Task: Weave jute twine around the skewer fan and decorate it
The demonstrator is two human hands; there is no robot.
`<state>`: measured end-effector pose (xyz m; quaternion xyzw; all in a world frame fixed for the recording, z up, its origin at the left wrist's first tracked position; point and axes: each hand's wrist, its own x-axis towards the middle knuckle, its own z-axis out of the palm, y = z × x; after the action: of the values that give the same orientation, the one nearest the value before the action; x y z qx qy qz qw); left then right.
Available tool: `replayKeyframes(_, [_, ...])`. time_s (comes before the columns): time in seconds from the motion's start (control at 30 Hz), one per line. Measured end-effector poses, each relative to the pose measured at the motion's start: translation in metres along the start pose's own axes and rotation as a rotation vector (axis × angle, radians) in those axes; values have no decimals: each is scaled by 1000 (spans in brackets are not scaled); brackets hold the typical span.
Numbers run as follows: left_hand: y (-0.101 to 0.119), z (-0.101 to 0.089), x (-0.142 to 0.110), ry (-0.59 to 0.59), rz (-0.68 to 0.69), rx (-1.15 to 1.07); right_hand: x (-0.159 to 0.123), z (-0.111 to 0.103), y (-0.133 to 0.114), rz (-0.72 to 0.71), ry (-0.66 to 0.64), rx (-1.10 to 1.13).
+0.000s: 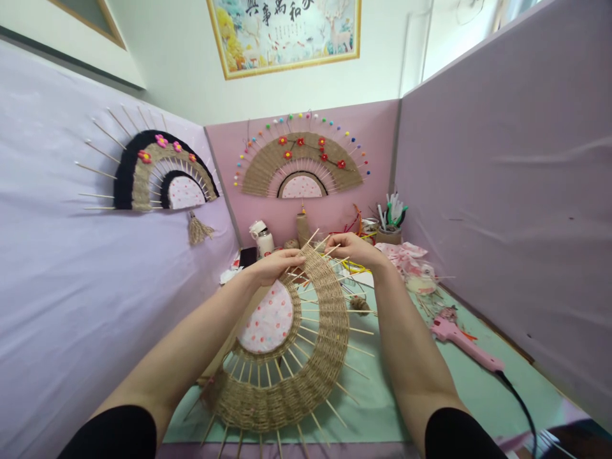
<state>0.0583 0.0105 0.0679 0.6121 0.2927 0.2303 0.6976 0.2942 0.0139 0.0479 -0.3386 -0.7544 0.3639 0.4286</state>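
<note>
A half-round woven twine fan (pixel 329 319) with thin sticks fanning out past its rim stands tilted over the table. Its centre is a white half-disc (pixel 270 319) with pink dots. My left hand (pixel 280 264) is closed on the fan's upper end, thumb and fingers gripping the woven band. At the outer tips of the upper sticks, my right hand (pixel 356 247) has its fingers pinched together; what they hold is too small to make out. A small ball of brown twine (pixel 359 305) lies just right of the fan, below my right hand.
A pink hot glue gun (pixel 466 343) with a black cord lies at right. Behind are a white bottle (pixel 262 238), a twine cone (pixel 303 229), a jar of tools (pixel 389 234) and dotted cloth (pixel 401 254). Finished fans (pixel 303 150) hang on the partitions.
</note>
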Motion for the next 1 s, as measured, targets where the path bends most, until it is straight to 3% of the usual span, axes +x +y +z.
replayKeyframes(0.13, [12,6,20,56,3,-3,-2,0,-5,2,-3,-24])
replayKeyframes(0.27, [18,9,32,-1,-71,-26,-6,-4,-7,4,5,-5])
replayKeyframes(0.8, [15,14,34,-224,-91,-197,-7,-9,-2,-10,38,171])
replayKeyframes(1.0, [13,13,35,-198,-103,-172,-14,-19,0,-51,55,282])
